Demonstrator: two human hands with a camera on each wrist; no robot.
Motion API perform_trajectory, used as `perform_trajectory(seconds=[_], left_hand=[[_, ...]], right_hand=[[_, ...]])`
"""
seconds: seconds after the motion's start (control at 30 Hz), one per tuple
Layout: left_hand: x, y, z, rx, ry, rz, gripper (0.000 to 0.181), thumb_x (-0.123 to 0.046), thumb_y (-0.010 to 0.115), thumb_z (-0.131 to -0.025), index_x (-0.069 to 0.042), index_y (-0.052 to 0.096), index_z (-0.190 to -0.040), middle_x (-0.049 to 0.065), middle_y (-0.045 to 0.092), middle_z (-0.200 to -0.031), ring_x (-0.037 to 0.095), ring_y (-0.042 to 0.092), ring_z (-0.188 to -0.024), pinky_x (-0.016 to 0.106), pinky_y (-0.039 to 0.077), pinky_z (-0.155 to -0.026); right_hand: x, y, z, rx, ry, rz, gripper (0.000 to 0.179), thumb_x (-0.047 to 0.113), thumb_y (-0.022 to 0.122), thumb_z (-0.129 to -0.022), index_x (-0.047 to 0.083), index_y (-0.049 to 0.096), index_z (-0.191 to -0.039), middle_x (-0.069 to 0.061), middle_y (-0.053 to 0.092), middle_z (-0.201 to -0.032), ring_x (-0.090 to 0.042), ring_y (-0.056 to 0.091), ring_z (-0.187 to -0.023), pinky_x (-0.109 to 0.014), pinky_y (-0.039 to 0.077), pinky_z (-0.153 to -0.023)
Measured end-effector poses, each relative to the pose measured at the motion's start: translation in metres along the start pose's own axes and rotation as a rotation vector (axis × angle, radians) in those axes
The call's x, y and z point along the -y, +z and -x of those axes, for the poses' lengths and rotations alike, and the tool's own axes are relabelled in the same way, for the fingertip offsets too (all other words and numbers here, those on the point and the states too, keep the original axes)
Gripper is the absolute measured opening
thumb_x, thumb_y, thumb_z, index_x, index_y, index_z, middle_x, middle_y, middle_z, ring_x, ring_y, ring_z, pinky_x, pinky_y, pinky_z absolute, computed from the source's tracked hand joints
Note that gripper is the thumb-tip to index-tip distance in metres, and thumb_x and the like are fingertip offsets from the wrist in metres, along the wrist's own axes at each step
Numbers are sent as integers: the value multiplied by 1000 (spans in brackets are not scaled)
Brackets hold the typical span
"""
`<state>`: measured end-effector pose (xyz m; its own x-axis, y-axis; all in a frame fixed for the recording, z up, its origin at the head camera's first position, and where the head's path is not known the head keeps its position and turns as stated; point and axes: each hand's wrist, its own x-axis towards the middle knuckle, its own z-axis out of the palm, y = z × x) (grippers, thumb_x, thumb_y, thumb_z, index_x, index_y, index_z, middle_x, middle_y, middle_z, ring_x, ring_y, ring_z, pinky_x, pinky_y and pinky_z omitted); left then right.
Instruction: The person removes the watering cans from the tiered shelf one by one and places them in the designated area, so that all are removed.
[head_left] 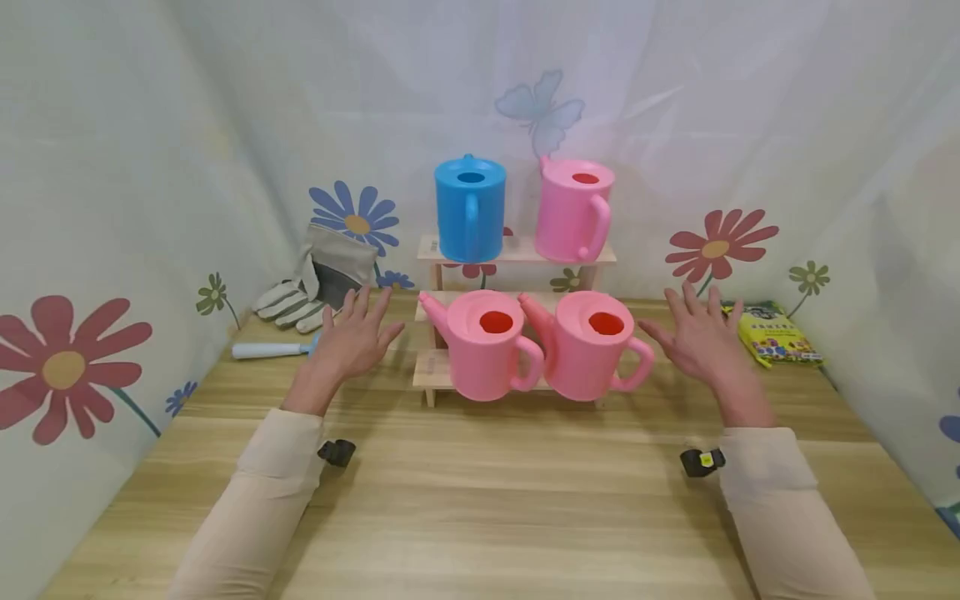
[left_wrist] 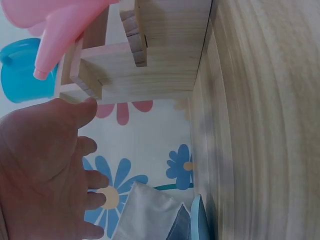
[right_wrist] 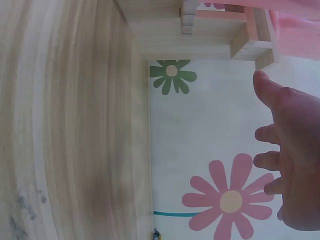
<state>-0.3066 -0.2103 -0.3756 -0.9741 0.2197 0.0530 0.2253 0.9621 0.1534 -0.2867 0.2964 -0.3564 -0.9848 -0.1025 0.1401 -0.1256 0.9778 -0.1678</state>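
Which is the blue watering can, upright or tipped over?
Upright: the blue watering can stands on the wooden rack's top shelf, its round opening facing up.

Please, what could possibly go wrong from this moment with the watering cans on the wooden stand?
The right hand appears close to the handle of the lower right pink can, so a sideways sweep might knock it. The lower left pink can stands close beside it; moving one could push the other. Bumping the wooden stand might tip the blue can or upper pink can on top.
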Motion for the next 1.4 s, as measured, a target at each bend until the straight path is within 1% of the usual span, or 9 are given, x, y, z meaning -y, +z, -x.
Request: perform_trajectory(seconds=[0.2, 0.37, 0.53, 0.7, 0.83, 1.0, 1.1, 1.27, 1.4], left_hand=[[-1, -6, -1, -7, 11, 40, 69, -49, 26, -109, -14, 0, -163, 26, -3, -164, 45, -5, -149, 74, 1, -112], [-6, -6, -2, 5, 50, 158, 68, -45, 26, -110, -12, 0, -163, 26, -2, -163, 45, -2, -149, 73, 4, -113], [-9, -2, -3, 1, 108, 361, 68, -43, 24, -110, -10, -7, -161, 20, -2, -165, 41, -1, -150, 64, 7, -119], [-14, 4, -1, -42, 163, 626, 69, -44, 22, -110, -11, -13, -160, 14, -5, -166, 32, 4, -151, 47, 7, -123], [-19, 13, -2, -120, 137, 724, 67, -43, 24, -110, -16, -11, -160, 17, 7, -165, 34, 17, -149, 47, 13, -122], [-23, 19, -4, -135, 143, 847, 65, -41, 28, -111, -20, -6, -162, 18, 15, -164, 36, 21, -148, 53, 18, -120], [-25, 21, -5, -105, 160, 921, 64, -40, 30, -110, -22, -1, -163, 15, 12, -165, 35, 18, -149, 55, 16, -120], [-27, 24, -6, -40, 176, 1030, 64, -35, 38, -110, -23, 5, -163, 13, 13, -166, 37, 22, -148, 55, 23, -118], [-27, 29, -7, -23, 193, 1072, 62, -29, 43, -109, -21, 12, -163, 5, 11, -167, 32, 20, -150, 50, 25, -119]], right_hand=[[1, -10, 7, -22, -27, -115, 92, 69, 35, -99, 2, 18, -159, -28, 7, -163, -54, -11, -145, -74, -18, -106], [5, -19, 18, -11, -81, -338, 78, 57, 39, -104, 10, 17, -162, -23, 18, -163, -51, 6, -147, -76, 2, -110], [11, -21, 30, 21, -119, -538, 70, 55, 40, -104, 24, 17, -163, -10, 25, -164, -39, 23, -148, -70, 25, -111], [18, -16, 37, 2, -161, -710, 66, 44, 49, -105, 26, 21, -162, -6, 33, -161, -32, 28, -147, -65, 31, -111], [25, -10, 39, -7, -157, -789, 70, 39, 59, -101, 25, 25, -161, -5, 40, -157, -31, 30, -147, -66, 34, -109], [32, -7, 41, -13, -139, -813, 73, 38, 68, -96, 21, 34, -158, -8, 49, -150, -33, 35, -144, -66, 38, -105], [31, -9, 45, -41, -133, -795, 69, 37, 71, -94, 15, 44, -154, -12, 57, -142, -35, 44, -137, -65, 43, -101], [32, -18, 50, -63, -128, -730, 61, 40, 76, -90, 6, 61, -139, -14, 70, -121, -37, 60, -120, -62, 51, -92], [37, -22, 52, -80, -133, -666, 53, 41, 78, -88, 5, 71, -126, -13, 74, -110, -33, 67, -105, -52, 56, -84]])
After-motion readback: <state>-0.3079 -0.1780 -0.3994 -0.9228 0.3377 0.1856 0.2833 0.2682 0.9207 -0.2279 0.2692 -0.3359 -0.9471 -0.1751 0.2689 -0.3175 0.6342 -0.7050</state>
